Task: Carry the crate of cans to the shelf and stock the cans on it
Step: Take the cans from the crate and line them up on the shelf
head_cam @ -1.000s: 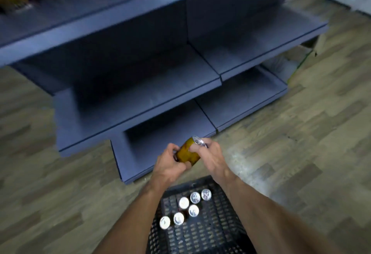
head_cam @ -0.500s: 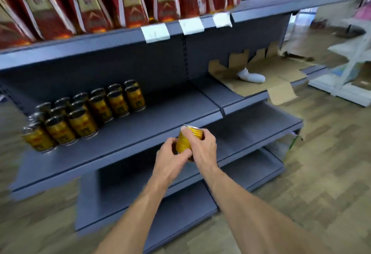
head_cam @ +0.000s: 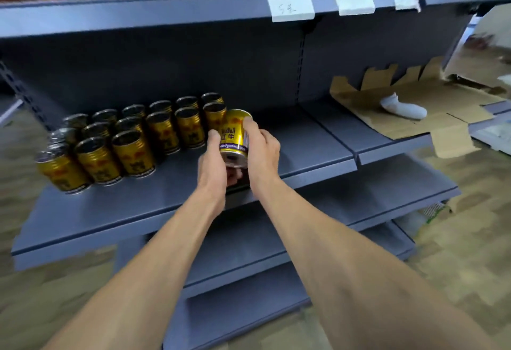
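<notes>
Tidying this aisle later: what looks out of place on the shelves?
A flattened cardboard box lies on the shelf right of the stocked cans, with a white sock-like item on it; neither looks like stock.

One head-worn wide-angle view looks forward and slightly down, close to the front edge of the shelf [head_cam: 177, 206].

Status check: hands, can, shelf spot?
Both hands grip one can, tilted, above the shelf. Stocked cans immediately left. Landing spot unobstructed.
</notes>
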A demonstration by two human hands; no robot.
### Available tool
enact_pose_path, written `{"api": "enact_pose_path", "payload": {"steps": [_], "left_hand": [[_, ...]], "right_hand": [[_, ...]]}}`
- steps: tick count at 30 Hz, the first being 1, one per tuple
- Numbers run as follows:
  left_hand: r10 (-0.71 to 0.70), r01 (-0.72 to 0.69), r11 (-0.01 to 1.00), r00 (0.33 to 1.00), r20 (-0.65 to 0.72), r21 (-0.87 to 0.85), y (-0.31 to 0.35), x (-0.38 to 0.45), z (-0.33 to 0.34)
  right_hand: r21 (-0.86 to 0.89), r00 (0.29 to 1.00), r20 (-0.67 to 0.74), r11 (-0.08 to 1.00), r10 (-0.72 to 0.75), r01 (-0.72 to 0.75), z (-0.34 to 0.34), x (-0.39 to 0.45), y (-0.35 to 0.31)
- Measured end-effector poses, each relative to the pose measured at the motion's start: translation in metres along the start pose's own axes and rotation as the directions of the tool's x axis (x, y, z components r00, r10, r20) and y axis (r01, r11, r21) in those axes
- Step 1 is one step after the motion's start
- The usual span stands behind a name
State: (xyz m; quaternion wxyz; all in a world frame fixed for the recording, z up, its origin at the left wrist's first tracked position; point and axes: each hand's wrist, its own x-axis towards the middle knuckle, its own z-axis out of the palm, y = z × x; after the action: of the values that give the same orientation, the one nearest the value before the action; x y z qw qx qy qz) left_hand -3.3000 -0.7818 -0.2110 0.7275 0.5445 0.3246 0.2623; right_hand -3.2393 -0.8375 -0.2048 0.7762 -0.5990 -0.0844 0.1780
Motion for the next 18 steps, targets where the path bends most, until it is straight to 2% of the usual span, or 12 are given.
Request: {"api": "enact_pose_path", "payload": {"steps": [3,6,10,15,18], "left_hand": [[-0.004,0.003,1.000,1.000,0.020,0.008,-0.005,0.013,-0.015],[0.071,-0.071,0.997,0.997,0.036,-0.001,-0.003,0.024,-0.024],[0.177,-0.159,0.965,0.982,-0.068,0.209,-0.012,0.044,-0.033],[0.173,-0.158,0.982,0.974,-0.145,0.104,-0.011,0.053,-0.037],[0.162,-0.133,0.981,0.962,-0.220,0.140,-0.003,0.065,-0.041]], "right_hand": [[0.025,0.998,0.055,1.000,-0.013,0.011,0.008,0.014,0.011],[0.065,0.998,0.049,0.997,0.034,-0.037,0.020,0.031,0.015],[0.037,0.992,0.088,0.994,0.096,-0.099,0.036,0.044,0.021],[-0.062,0.989,0.146,0.998,0.040,-0.032,0.048,0.063,0.024],[-0.152,0.983,0.185,0.988,0.015,0.013,0.050,0.068,0.030]]}}
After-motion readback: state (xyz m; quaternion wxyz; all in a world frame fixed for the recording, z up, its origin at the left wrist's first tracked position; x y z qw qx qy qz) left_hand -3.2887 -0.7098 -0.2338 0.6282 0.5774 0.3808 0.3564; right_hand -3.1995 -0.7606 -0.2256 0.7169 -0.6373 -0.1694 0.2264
